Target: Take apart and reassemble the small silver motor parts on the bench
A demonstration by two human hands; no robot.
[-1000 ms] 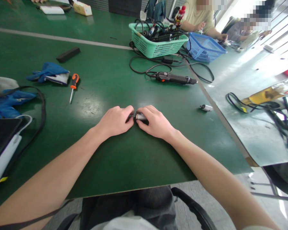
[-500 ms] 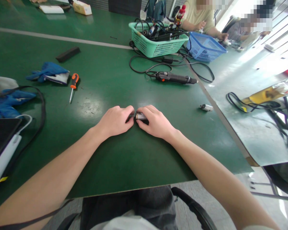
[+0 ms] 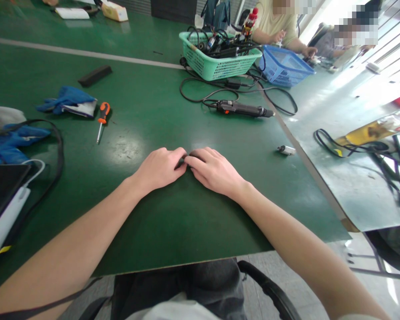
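Observation:
My left hand (image 3: 162, 166) rests on the green tabletop (image 3: 173, 231), its thumb and fingers closed round a small dark piece (image 3: 180, 164) that is mostly hidden. Right beside it, fingertips touching or nearly so, my right hand (image 3: 214, 170) is curled over the spot where a small silver cylinder showed half a second ago. That cylinder is now covered by the fingers. A similar small silver cylinder with a dark end (image 3: 286, 150) lies on the table off to the right.
Beyond my hands lies a black corded electric screwdriver (image 3: 243, 108). Behind it stand a green basket of cables (image 3: 216, 66) and a blue basket (image 3: 283, 66). An orange-handled screwdriver (image 3: 103, 114), blue gloves (image 3: 68, 100) and a black bar (image 3: 95, 75) lie left. Another person sits across.
My right hand's fingers have shifted over the silver cylinder and now hide it, with the fingertips closer to my left hand. My left hand has hardly moved.

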